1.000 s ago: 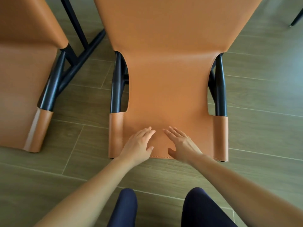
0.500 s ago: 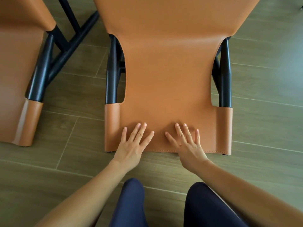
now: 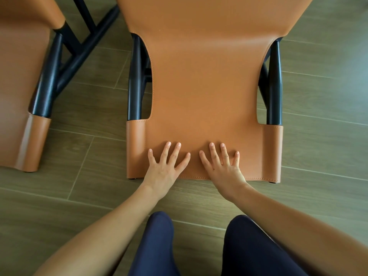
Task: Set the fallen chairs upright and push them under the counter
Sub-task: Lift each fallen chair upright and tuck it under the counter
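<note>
1. Chair [image 3: 209, 86] fills the middle of the view up to 12 o'clock. It is on the wood-plank floor [image 3: 318, 140], and its near edge is just ahead of the person's dark-blue-clad legs [image 3: 157, 246] at 6 o'clock.
2. It is a tan leather sling with stitched edges, broad toward 12 o'clock and waisted in the middle. Leather sleeves at both near corners cover round black frame posts [image 3: 135, 80].
3. Left grip [image 3: 165, 170] is wide, fingers straight and spread, lying flat on the leather at the near edge.
4. Right grip [image 3: 225, 170] is equally wide and flat, just beside the left and not touching it.
5. Second chair [image 3: 20, 76], of the same make, sits at 9 to 10 o'clock, cut off by the frame and apart from the first.
6. This view does not show whether the chair stands or lies back.
</note>
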Tool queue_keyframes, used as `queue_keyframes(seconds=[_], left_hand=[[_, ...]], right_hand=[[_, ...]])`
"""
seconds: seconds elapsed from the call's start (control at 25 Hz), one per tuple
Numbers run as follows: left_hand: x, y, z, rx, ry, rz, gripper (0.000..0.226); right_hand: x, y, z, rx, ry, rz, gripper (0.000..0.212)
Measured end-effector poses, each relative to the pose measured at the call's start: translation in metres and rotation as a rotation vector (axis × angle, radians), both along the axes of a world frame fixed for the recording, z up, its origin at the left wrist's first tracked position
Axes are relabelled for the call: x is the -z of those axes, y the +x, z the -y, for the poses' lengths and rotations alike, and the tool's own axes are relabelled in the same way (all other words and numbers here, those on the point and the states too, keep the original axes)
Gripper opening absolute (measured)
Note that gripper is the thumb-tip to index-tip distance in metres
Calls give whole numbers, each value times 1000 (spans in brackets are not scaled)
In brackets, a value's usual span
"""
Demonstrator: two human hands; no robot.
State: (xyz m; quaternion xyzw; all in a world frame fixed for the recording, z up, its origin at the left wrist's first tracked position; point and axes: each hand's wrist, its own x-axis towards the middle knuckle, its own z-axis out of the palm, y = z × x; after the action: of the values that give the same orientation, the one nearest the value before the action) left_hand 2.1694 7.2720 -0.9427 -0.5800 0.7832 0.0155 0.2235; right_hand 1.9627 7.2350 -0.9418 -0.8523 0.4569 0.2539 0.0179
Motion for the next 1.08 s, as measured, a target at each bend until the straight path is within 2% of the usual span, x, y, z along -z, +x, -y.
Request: queue_keyframes(seconds=[0.24, 0.56, 0.88, 1.08], left_hand=[[-6, 3, 0, -6, 20, -34, 94], [-47, 2, 0, -54, 95, -86, 94], [-157, 6, -11, -96, 245, -145, 96], [-259, -8, -38, -121, 380, -198, 94]], right_hand=[[-13, -2, 0, -1, 41, 26, 90], [-54, -5, 1, -10, 109, 18, 86], [-160, -3, -10, 14, 262, 30, 86], [-261, -15, -34, 4, 387, 7, 84]])
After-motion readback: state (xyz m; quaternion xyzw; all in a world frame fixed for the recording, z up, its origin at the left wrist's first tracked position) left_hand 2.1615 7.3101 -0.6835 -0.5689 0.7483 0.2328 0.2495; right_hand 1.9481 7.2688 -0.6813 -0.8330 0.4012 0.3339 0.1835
